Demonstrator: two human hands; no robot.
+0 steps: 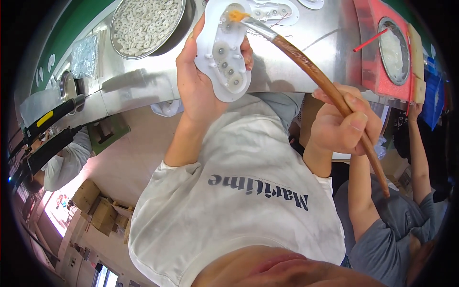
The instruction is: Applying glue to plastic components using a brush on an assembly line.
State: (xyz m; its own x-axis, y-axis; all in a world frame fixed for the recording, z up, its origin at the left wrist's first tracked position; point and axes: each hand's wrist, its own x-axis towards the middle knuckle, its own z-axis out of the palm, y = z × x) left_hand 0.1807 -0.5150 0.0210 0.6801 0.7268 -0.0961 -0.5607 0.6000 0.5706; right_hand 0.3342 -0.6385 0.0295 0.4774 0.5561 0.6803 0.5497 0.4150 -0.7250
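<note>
In my left hand [195, 83] I hold up a white plastic gear housing [209, 61], long and rounded, tilted toward me. Several small translucent gears [224, 65] sit inside it on metal pins. My left fingers wrap its edges from both sides. My right hand [342, 122] is closed around the wooden handle of a brush [306, 61]. The brush's orange-tinted bristles [237, 16] rest at the housing's far end, apparently on a gear there. Another white housing [272, 11] with gears and thin reddish wires lies on the table just behind.
The metal table [143, 79] carries a round pan [113, 36] full of pale gears [146, 26]. A clear bag [85, 56] and black-handled tools [52, 115] are at left. At right, a tin [406, 58] of whitish paste sits on red material, near a red stick [370, 40] and another person's hand [417, 111].
</note>
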